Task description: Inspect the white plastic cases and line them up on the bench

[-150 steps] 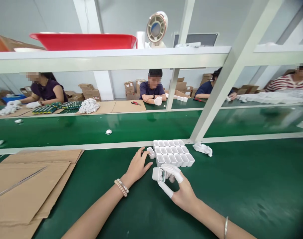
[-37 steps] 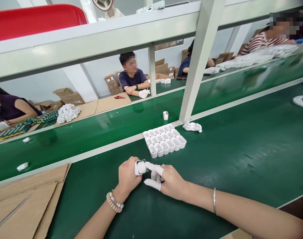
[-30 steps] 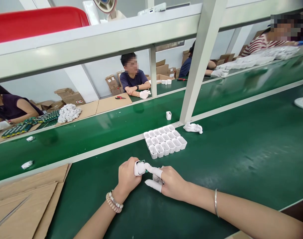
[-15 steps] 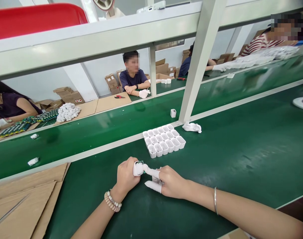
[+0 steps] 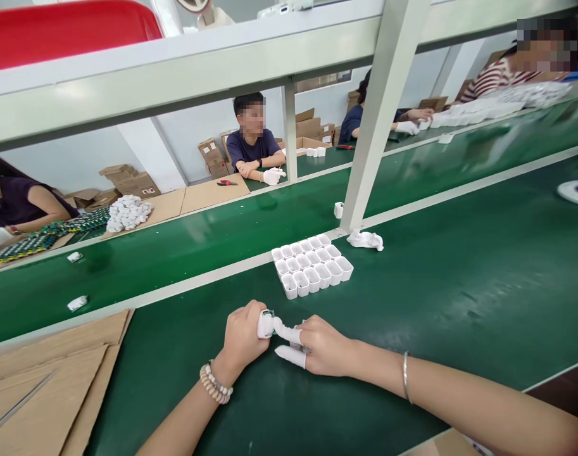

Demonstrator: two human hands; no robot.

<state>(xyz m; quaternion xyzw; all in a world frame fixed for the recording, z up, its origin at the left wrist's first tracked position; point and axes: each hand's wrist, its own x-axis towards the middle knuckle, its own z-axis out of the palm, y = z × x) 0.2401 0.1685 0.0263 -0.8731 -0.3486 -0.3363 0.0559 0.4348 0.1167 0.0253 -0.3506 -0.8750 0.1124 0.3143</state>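
Observation:
My left hand (image 5: 244, 332), a beaded bracelet at its wrist, is closed around a small white plastic housing (image 5: 265, 324) with the edge of a green circuit board showing at its opening. From the right, my right hand (image 5: 320, 345) reaches in, white covers on its fingers. One covered fingertip touches the open end of the housing, while another covered finger is stretched out below, apart from it. Its other fingers are partly hidden. Beyond my hands, a block of open white housings (image 5: 312, 266) stands in rows on the green work surface (image 5: 435, 304).
A crumpled white item (image 5: 365, 240) lies beside the frame post (image 5: 376, 126). Past a pale rail runs a green conveyor (image 5: 198, 234) carrying a white housing (image 5: 339, 209) and small white parts (image 5: 77, 303). Cardboard (image 5: 42, 386) lies at left. Several co-workers sit opposite.
The white housing and small parts on the conveyor have moved right. My hands stay at the same spot, with the fingertip still against the housing. A co-worker's hands at far right have shifted.

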